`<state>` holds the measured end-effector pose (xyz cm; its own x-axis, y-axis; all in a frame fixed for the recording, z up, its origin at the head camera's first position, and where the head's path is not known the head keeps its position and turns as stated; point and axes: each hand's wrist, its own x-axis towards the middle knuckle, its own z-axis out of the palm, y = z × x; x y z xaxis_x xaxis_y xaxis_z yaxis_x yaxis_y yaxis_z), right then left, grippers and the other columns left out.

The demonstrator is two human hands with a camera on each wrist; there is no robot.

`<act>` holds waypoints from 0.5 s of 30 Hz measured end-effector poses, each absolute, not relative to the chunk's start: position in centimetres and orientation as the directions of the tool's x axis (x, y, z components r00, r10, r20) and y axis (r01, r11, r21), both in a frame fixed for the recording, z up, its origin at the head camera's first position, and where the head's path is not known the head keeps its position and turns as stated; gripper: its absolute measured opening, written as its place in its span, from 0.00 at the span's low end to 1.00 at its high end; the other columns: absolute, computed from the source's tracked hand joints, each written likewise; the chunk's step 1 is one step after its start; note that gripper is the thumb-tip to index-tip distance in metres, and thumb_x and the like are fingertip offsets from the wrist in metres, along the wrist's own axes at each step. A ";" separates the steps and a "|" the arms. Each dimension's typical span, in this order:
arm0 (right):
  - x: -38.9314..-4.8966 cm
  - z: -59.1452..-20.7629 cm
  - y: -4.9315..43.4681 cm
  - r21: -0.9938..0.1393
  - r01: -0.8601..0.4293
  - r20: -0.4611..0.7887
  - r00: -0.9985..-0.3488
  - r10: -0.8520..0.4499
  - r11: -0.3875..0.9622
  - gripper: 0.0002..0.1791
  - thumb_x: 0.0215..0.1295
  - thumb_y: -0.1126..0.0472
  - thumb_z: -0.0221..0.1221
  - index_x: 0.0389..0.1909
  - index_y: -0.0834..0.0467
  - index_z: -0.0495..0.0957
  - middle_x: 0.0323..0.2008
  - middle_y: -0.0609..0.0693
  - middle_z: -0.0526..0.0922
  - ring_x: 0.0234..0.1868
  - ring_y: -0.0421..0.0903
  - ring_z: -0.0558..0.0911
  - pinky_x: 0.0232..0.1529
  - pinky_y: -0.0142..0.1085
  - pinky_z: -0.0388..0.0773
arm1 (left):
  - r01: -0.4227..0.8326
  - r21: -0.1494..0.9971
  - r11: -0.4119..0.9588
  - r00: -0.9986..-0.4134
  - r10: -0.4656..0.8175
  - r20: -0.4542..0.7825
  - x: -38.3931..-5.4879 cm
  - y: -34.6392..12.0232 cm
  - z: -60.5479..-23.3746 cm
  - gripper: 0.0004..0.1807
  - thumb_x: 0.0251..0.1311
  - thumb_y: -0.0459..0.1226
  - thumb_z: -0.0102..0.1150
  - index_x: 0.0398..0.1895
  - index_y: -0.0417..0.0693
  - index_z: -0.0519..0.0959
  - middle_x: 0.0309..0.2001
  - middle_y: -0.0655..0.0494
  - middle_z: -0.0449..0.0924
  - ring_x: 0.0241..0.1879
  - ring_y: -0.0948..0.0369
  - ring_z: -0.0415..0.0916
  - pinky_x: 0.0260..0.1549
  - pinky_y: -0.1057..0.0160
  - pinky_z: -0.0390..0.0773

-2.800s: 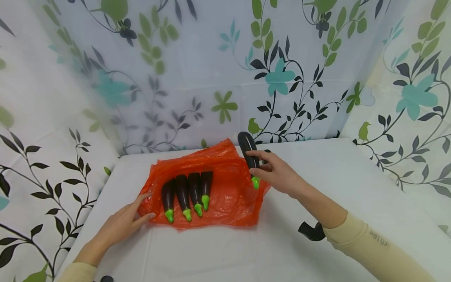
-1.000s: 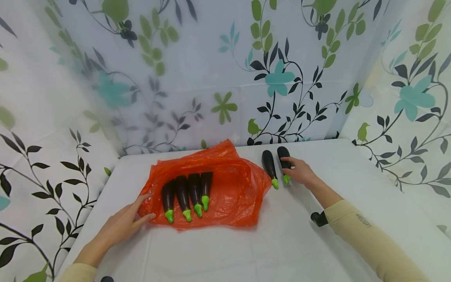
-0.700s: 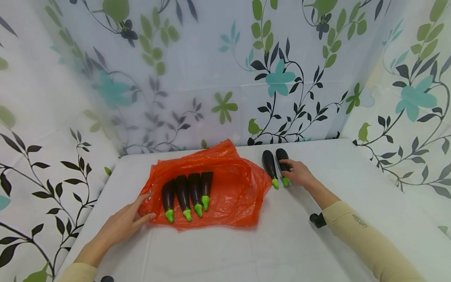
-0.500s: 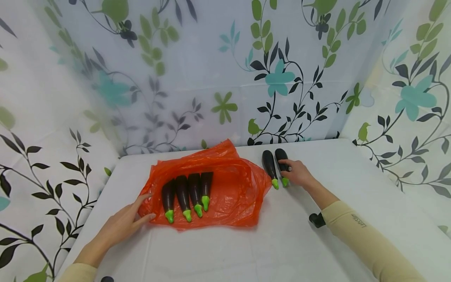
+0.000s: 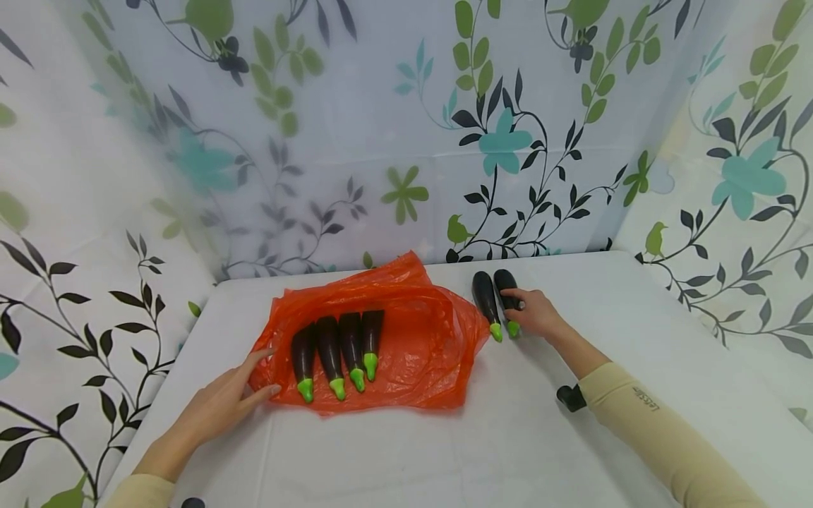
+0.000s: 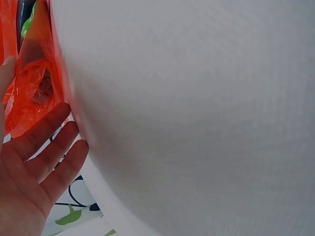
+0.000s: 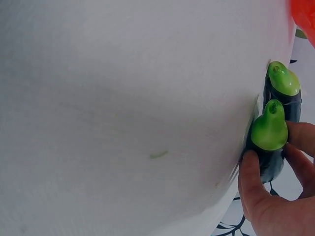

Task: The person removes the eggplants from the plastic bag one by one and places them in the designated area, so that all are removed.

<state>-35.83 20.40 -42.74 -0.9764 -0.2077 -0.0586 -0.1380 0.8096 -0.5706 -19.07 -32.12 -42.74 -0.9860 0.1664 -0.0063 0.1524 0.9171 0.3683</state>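
Note:
In the head view, my right hand (image 5: pixel 533 312) grips a dark eggplant (image 5: pixel 507 281) with a bright green stem end, lying on the table. A second eggplant (image 5: pixel 485 295) lies close on its left. The right wrist view shows the thumb and fingers round the held eggplant (image 7: pixel 269 130), below its green end. My left hand (image 5: pixel 219 402) touches the left edge of a red plastic bag (image 5: pixel 419 367), its fingers fairly straight and spread. Inside the bag's mouth several eggplants (image 5: pixel 328 349) lie in a row, green ends toward me.
The white table (image 5: pixel 381 458) ends at a patterned curtain (image 5: pixel 356 127) behind and at both sides. A black object (image 5: pixel 571 397) sits under my right forearm. Another dark round object (image 5: pixel 193 502) shows at the bottom edge, by my left sleeve.
My right hand has carried an eggplant from above the bag's right edge to the table on the right. In the last second that eggplant has shifted slightly left, toward its neighbour. My left hand stays still.

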 end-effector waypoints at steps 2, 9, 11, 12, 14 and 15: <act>-35.8 -42.7 20.4 -0.566 -0.142 -0.058 -0.976 -0.212 0.812 0.26 0.68 0.62 0.56 0.67 0.62 0.68 0.62 0.74 0.67 0.50 0.61 0.70 0.43 0.45 0.77 | 0.153 0.369 0.917 -0.986 0.168 -0.009 -19.1 -32.2 -42.8 0.43 0.60 0.59 0.59 0.71 0.48 0.57 0.45 0.45 0.77 0.43 0.48 0.75 0.37 0.40 0.78; -35.9 -42.7 20.5 -0.576 -0.124 -0.065 -0.978 -0.196 0.808 0.26 0.70 0.60 0.54 0.67 0.60 0.69 0.64 0.73 0.64 0.52 0.62 0.69 0.50 0.50 0.76 | 0.151 0.372 0.916 -0.985 0.171 -0.020 -19.2 -32.4 -42.8 0.44 0.60 0.60 0.59 0.71 0.49 0.56 0.39 0.51 0.75 0.40 0.52 0.74 0.34 0.45 0.78; -35.9 -42.6 20.7 -0.577 -0.128 -0.056 -0.979 -0.195 0.807 0.26 0.70 0.60 0.54 0.68 0.60 0.68 0.63 0.72 0.65 0.52 0.61 0.72 0.48 0.48 0.77 | 0.151 0.373 0.916 -0.985 0.172 -0.023 -19.3 -32.4 -42.8 0.44 0.60 0.60 0.59 0.72 0.49 0.56 0.36 0.53 0.74 0.39 0.53 0.73 0.32 0.47 0.77; -35.9 -42.5 20.8 -0.583 -0.132 -0.048 -0.979 -0.196 0.802 0.26 0.70 0.60 0.54 0.67 0.60 0.68 0.63 0.72 0.66 0.52 0.61 0.74 0.49 0.49 0.77 | 0.149 0.374 0.915 -0.985 0.171 -0.027 -19.3 -32.3 -42.8 0.44 0.60 0.60 0.59 0.72 0.50 0.56 0.35 0.54 0.73 0.38 0.54 0.73 0.32 0.48 0.77; -36.0 -42.3 21.0 -0.588 -0.140 -0.028 -0.981 -0.193 0.797 0.26 0.70 0.60 0.53 0.67 0.61 0.68 0.63 0.72 0.67 0.54 0.62 0.77 0.50 0.50 0.77 | 0.146 0.378 0.914 -0.985 0.171 -0.033 -19.3 -32.3 -42.7 0.44 0.60 0.60 0.58 0.72 0.50 0.56 0.34 0.55 0.72 0.38 0.55 0.72 0.31 0.49 0.77; -36.0 -42.1 21.1 -0.591 -0.142 -0.016 -0.982 -0.188 0.794 0.26 0.70 0.60 0.53 0.67 0.61 0.68 0.63 0.71 0.68 0.55 0.62 0.77 0.51 0.50 0.77 | 0.147 0.380 0.913 -0.985 0.172 -0.032 -19.2 -32.2 -42.6 0.44 0.60 0.60 0.58 0.72 0.49 0.56 0.34 0.55 0.72 0.38 0.55 0.72 0.32 0.50 0.77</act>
<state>-35.97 21.05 -42.10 -0.9820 -0.1882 -0.0164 -0.1423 0.7943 -0.5906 -19.24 -32.23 -42.63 -0.9846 0.1718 -0.0319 0.1471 0.9134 0.3796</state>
